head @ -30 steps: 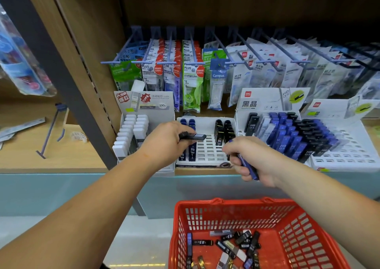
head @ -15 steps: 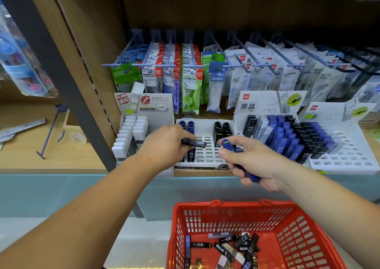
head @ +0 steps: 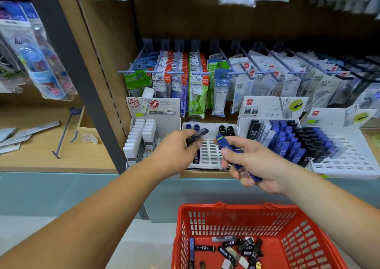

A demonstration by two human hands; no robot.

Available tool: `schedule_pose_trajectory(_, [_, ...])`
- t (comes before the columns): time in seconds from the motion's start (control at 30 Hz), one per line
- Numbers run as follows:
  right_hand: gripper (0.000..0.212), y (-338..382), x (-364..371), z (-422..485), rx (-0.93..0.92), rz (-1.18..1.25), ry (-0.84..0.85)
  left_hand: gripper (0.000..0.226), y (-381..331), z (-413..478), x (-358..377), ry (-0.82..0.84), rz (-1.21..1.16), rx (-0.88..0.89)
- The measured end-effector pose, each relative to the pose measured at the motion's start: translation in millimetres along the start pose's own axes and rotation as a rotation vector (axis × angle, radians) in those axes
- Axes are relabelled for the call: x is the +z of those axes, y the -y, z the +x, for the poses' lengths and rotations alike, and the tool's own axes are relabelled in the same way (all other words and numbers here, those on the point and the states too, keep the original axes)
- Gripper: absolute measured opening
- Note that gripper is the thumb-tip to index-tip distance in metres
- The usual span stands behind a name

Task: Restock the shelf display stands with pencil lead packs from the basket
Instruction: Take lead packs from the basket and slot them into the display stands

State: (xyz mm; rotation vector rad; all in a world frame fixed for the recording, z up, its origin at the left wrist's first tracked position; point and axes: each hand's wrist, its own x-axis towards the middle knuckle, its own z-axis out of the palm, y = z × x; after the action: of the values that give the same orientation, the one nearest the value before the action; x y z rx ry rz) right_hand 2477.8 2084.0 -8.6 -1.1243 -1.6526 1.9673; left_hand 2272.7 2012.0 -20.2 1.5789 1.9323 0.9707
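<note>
Head view: our left hand (head: 176,151) has lifted its gripped black pack (head: 198,134) over the middle stand (head: 208,154); our right hand (head: 255,163), clutching blue packs (head: 227,144), neared; none slotted yet.

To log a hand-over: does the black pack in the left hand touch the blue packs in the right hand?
Apart. The head view shows a strip of white tray between the black pack and the blue packs.
</note>
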Motion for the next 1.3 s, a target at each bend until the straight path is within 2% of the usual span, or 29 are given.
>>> schedule_pose_trajectory(0.1, [0.019, 2, 3, -7, -0.027, -0.076, 0.088, 0.027, -21, -17, 5, 0.013, -0.284, -0.093])
schedule_pose_trajectory(0.2, [0.025, 5, 8, -15, -0.059, -0.129, 0.146, 0.027, -35, -24, 11, 0.007, -0.396, -0.12])
schedule_pose_trajectory(0.3, [0.03, 11, 5, -19, -0.084, -0.042, 0.2, 0.022, -43, -21, 9, -0.023, -0.499, -0.165])
schedule_pose_trajectory(0.43, [0.028, 10, -5, -14, -0.088, 0.012, 0.108, 0.019, -41, -15, -1, 0.001, -0.627, -0.174])
schedule_pose_trajectory(0.6, [0.02, 4, -5, -2, -0.135, -0.071, 0.037, 0.02, -31, -8, -2, 0.044, -0.651, -0.194])
schedule_pose_trajectory(0.7, [0.019, 10, 6, 7, -0.181, -0.226, -0.09, 0.018, -25, 4, -14, -0.067, -0.434, -0.142])
schedule_pose_trajectory(0.8, [0.025, 16, 11, 25, -0.157, -0.222, -0.198, 0.013, -24, 24, -33, -0.165, -0.203, -0.062])
schedule_pose_trajectory(0.9, [0.014, 21, 9, 42, -0.079, -0.126, -0.201, 0.013, -25, 48, -36, -0.084, 0.063, -0.037])
schedule_pose_trajectory(0.97, [0.019, 23, 5, 47, -0.066, -0.104, -0.17, 0.013, -22, 65, -29, -0.013, 0.24, -0.027])
schedule_pose_trajectory(1.03, [0.026, 23, 0, 45, -0.104, -0.178, -0.145, 0.012, -18, 78, -20, 0.018, 0.28, -0.022])
schedule_pose_trajectory(1.13, [0.022, 21, -11, 38, -0.21, -0.311, -0.185, 0.012, -10, 89, -8, 0.001, 0.398, 0.054])
schedule_pose_trajectory(1.3, [0.012, 13, -25, 31, -0.26, -0.208, -0.196, 0.011, 3, 89, 6, -0.037, 0.528, 0.186])
